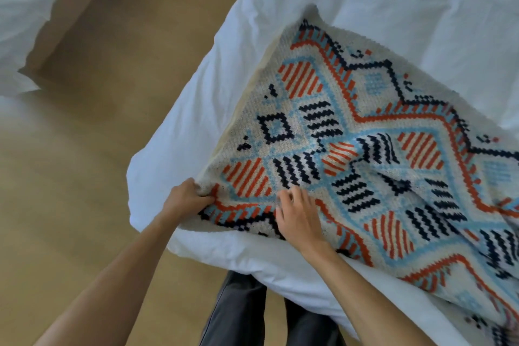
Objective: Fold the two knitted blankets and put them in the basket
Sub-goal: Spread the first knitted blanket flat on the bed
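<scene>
Head view only: we find one patterned knitted blanket (365, 149) lying on a white duvet (252, 78), spread toward the right and running out of the picture at the right and lower right edges. Our left hand (186, 199) is closed on the near corner of the blanket, the fingers (205, 201) curled together with cloth bunched inside them. Our right hand (299, 219) rests on the blanket's near border just beside the left; its fingertips (286, 196) are bent down into the knit, and we judge them to be pinching the edge, though the grip itself lies under the hand and we cannot confirm it. A paler edge shows beneath the patterned layer beyond the left fingers, along the blanket's left side; we judge this to be either a doubled layer or a backing and cannot tell which. On progress, we judge the folding to be at an early stage: the blanket is largely laid out, rumpled beyond the right fingertips, and no compact fold is formed. Nothing has reached the basket so far as we can see. Outstanding: the remaining folds on this blanket, the whole of the second, and both placements. Not in view: the basket and the second blanket. Wooden floor (98, 121) lies beyond the left hand; dark trousers (238, 312) show below.
</scene>
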A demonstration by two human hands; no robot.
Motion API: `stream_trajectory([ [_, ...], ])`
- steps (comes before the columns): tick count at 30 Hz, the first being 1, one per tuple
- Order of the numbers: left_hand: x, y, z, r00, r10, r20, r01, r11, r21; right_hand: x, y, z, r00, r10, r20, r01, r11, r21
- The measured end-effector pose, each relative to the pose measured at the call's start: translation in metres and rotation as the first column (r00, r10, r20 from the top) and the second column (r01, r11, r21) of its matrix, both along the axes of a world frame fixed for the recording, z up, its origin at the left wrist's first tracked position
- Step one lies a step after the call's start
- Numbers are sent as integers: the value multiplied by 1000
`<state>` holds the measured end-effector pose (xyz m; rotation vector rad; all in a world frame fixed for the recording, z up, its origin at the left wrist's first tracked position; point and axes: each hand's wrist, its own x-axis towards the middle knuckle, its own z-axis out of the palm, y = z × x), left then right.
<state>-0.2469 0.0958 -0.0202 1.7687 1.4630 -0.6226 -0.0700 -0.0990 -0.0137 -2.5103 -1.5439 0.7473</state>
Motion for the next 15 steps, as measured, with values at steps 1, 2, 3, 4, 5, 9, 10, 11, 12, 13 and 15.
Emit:
stream_trajectory([
  [1, -1, 0, 0, 998, 47, 48, -43, 997, -70, -7, -7, -1, 998, 33, -47, -33, 999, 10],
  [2, -2, 0, 2, 990, 103, 95, -86, 981, -173, -15, -14, -3, 993, 71, -98, -73, 997, -21],
  [3, -4, 0, 5, 982, 140, 131, -99, 955, -279, -22, -21, -6, 985, 109, -137, -121, 989, -83],
  [4, -6, -1, 8, 979, 129, 158, -66, 933, -353, -28, -28, -11, 979, 140, -147, -161, 977, -139],
  [5, -9, -3, 10, 983, 70, 168, 0, 924, -383, -32, -34, -15, 979, 161, -129, -184, 965, -187],
  [9, -24, -11, 7, 978, -173, 112, 204, 897, -393, -40, -39, -19, 991, 135, 5, -126, 940, -318],
  [10, -28, -12, 6, 983, -153, 101, 182, 893, -411, -40, -37, -19, 993, 111, 34, -96, 947, -306],
  [11, -32, -11, 5, 992, -78, 99, 113, 897, -427, -40, -34, -20, 996, 85, 37, -70, 954, -291],
  [12, -35, -10, 5, 993, 48, 104, 4, 894, -447, -39, -30, -21, 999, 47, 18, -40, 961, -272],
  [13, -37, -8, 6, 975, 188, 116, -113, 876, -469, -37, -25, -21, 1000, -7, -12, 4, 969, -249],
  [15, -37, -3, 8, 893, 428, 137, -302, 798, -522, -32, -13, -19, 992, -114, -56, 103, 979, -178],
])
